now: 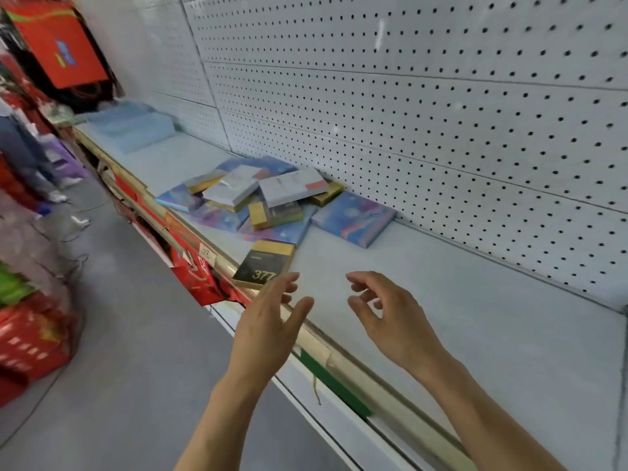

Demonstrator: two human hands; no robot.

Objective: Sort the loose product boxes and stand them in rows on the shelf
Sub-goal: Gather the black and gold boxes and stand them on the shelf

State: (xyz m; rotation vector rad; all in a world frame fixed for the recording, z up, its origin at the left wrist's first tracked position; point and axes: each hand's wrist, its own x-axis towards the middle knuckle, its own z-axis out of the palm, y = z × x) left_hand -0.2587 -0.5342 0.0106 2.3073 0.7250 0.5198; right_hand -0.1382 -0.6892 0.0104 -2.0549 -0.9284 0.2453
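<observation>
Far left is mostly a blur: red bags point(32, 338) piled on the floor, a red sign point(57, 45) hanging above, and the legs of a person point(23, 154) standing in the aisle, cut off by the frame edge. None of the print there can be read. On the far end of the shelf point(475, 321) sits a pale blue tray point(131, 125), its contents too smeared to tell.

Moving right, the loose boxes point(272, 198) lie in a jumbled heap on the shelf against the pegboard point(407, 96), flat and overlapping, none standing: blue patterned ones underneath, white and gold ones on top. One blue box point(353, 219) lies just beside the heap on its right. A black box point(265, 265) with a gold end lies apart, nearer the shelf's front edge, numerals on it partly covered by fingertips.

The left hand point(268, 321) reaches toward that black box, fingers straight and spread, tips just over its near corner; whether they touch it cannot be told. The right hand point(387, 314) hovers over bare shelf to the right, fingers loosely curled, holding nothing. Both grips are empty, the heap well beyond them.
</observation>
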